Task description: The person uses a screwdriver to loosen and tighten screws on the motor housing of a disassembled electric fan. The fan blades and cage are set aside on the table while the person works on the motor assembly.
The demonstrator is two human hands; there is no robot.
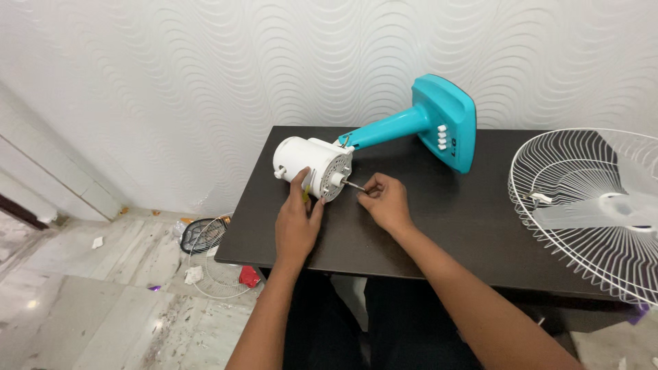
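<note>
Two hands work on one white cylindrical plastic fan motor housing (312, 164) lying on its side on the black bench (445, 226). My left hand (298, 219) clasps its rim; my right hand (385, 200) pinches the thin metal shaft (354, 185), which points right. Its teal stand (428, 123) stretches behind, and a white wire fan guard (589, 205) lies well apart.

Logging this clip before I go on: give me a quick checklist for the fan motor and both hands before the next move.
1. Left hand steadies the white motor housing: ok.
2. Right hand fingertips pinch the motor shaft: ok.
3. Fan lying on the black table, teal base away from the edge: ok.
4. Wire grille apart from both hands: ok.
5. Shaft tight or loose: cannot tell.
</note>
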